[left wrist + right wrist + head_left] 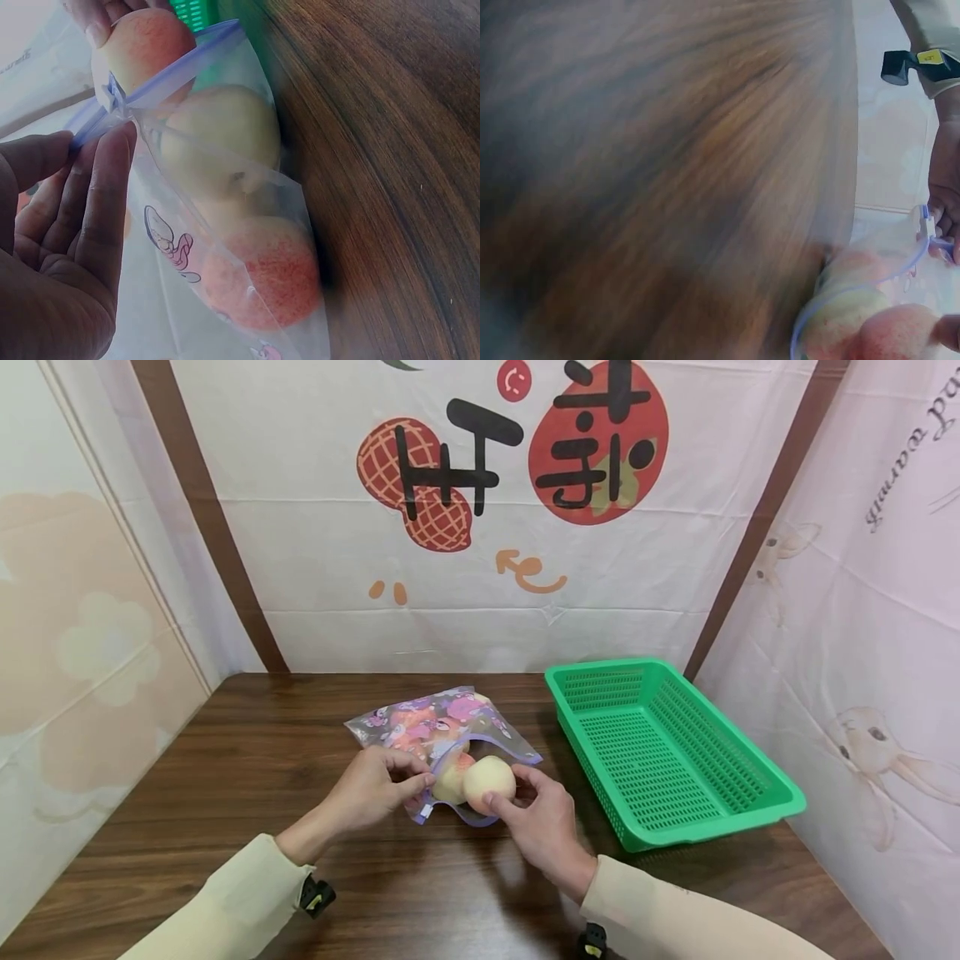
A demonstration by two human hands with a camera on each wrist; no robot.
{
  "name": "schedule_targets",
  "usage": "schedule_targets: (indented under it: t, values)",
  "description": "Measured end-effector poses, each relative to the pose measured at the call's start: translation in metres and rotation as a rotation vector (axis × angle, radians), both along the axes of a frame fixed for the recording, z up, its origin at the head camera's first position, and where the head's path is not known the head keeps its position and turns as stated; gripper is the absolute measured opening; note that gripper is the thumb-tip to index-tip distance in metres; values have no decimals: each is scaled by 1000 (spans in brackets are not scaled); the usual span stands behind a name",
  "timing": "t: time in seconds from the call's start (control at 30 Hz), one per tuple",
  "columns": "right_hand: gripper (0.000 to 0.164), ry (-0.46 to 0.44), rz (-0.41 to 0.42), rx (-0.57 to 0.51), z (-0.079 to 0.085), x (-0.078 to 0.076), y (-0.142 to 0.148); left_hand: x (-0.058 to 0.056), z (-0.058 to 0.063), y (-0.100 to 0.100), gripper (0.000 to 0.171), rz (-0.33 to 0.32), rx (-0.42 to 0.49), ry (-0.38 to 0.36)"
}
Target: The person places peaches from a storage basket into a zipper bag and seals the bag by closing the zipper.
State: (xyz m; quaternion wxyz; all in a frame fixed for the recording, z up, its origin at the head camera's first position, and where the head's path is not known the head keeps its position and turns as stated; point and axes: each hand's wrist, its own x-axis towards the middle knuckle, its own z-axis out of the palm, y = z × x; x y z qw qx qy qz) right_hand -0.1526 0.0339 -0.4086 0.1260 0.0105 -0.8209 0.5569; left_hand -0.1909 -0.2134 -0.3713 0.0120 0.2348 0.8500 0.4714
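Note:
A clear zip bag (401, 714) with purple and pink prints and a purple-edged mouth lies on the table. Several red and pale yellow peaches are inside, one of them a pale peach (221, 139) close to the mouth. My left hand (375, 789) pinches the bag's edge beside the white zip slider (112, 97). In my right hand (547, 827) is a peach (489, 783), gripped between thumb and fingers at the open mouth. Most of the right hand lies outside the right wrist view, where only a fingertip touches the red-sided peach (896, 334).
To the right of the bag, a green perforated plastic basket (588, 768) stands with nothing in it. Beneath everything is a dark wood-grain table (247, 752). Printed cloth hangings (315, 643) stand behind it and along both sides.

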Motion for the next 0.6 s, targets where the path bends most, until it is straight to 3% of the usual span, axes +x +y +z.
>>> schedule_targets:
  t: [0.13,0.6]
  values:
    - [47,-40,-59,-51,-4,-1,-6,0,0,-1,18,1,-10,15]
    - [40,-33,-187,-102,-7,-11,-5,-1,1,-2,17,-8,-25,37]
